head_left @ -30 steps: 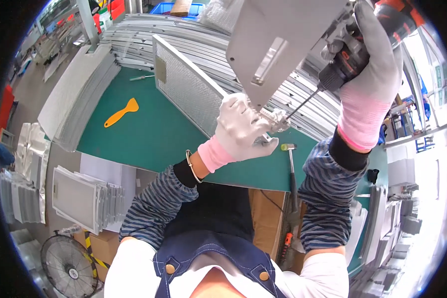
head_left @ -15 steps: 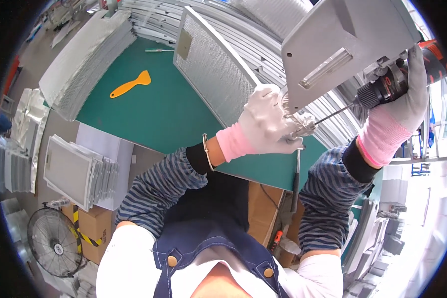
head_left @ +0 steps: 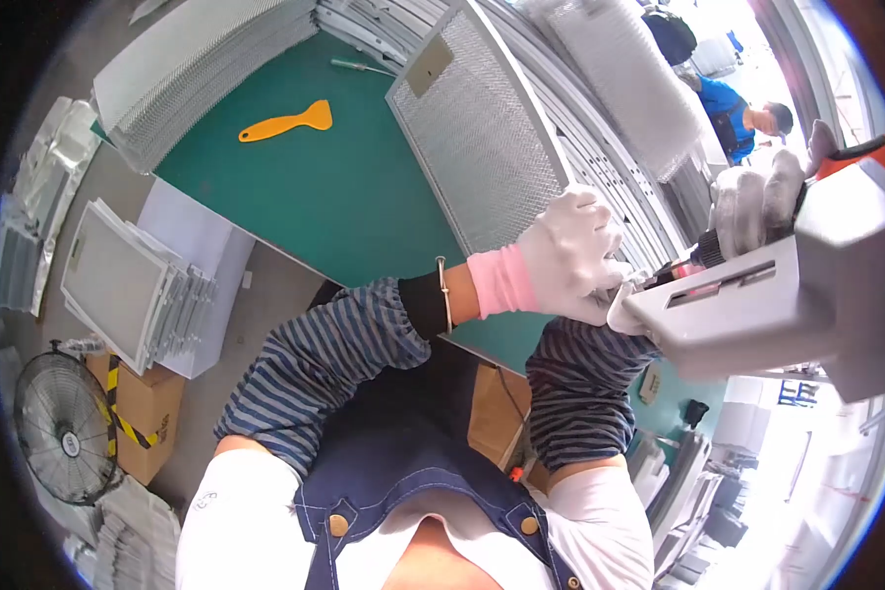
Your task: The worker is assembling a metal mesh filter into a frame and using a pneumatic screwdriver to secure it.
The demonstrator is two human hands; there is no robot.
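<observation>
The left hand (head_left: 570, 258) has its fingers curled at the left end of a grey housing (head_left: 806, 305), which is at its three o'clock; whether they grip it, I cannot tell. At the housing's eleven o'clock, the right hand (head_left: 757, 202) wraps its fingers around a drill (head_left: 860, 155). On the table (head_left: 334, 211), a yellow scraper (head_left: 290, 122) lies at the left hand's ten o'clock.

Left hand (head_left: 572, 258) and right hand (head_left: 754, 202) curled
</observation>
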